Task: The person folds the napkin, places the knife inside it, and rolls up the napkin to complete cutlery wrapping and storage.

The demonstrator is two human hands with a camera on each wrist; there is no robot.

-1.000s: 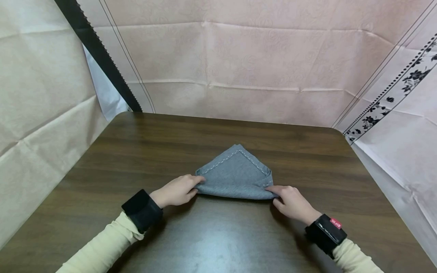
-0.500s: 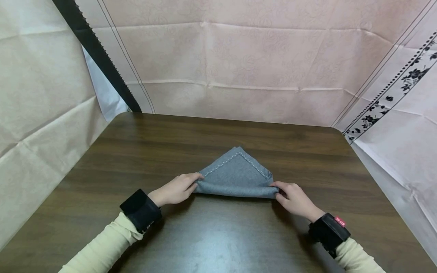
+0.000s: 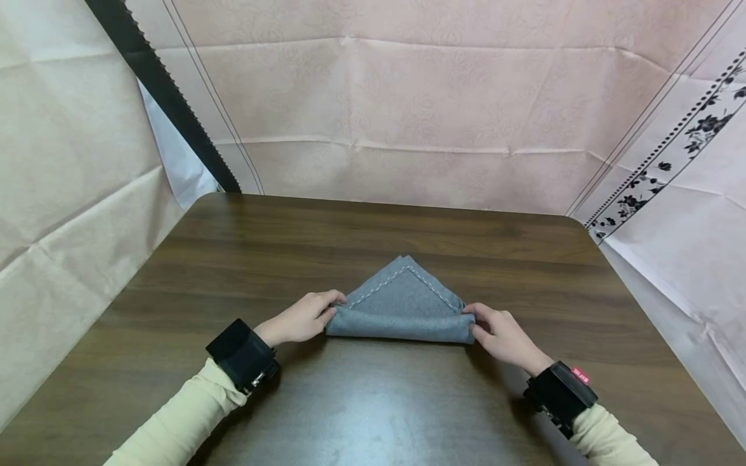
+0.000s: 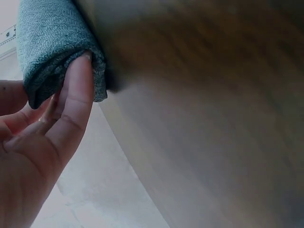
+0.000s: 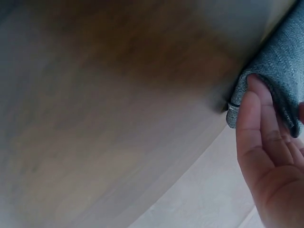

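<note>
A blue-grey cloth (image 3: 402, 291) with white dashed stitching lies mid-table, its pointed part facing away from me. Its near side is turned over into a thick roll (image 3: 402, 325) spanning the width. At the left end of the roll, my left hand (image 3: 303, 316) pinches the fabric. The left wrist view shows one digit tucked into the end of the rolled cloth (image 4: 57, 42). My right hand (image 3: 507, 338) grips the opposite end between thumb and fingers. In the right wrist view, fingertips reach into the fold of the cloth (image 5: 280, 61). The inner layers are mostly hidden.
The brown wooden table (image 3: 373, 401) has rounded far corners. Pale creased sheeting (image 3: 373, 97) hangs behind it and along both sides, with a black strip (image 3: 169, 97) at left and a floral band (image 3: 658, 168) at right. Black bands wrap both wrists.
The rolled near side has grown thicker and covers more of the stitched triangle. The cloth's far tip has come slightly toward me. The right fingers have shifted a little away from me.
</note>
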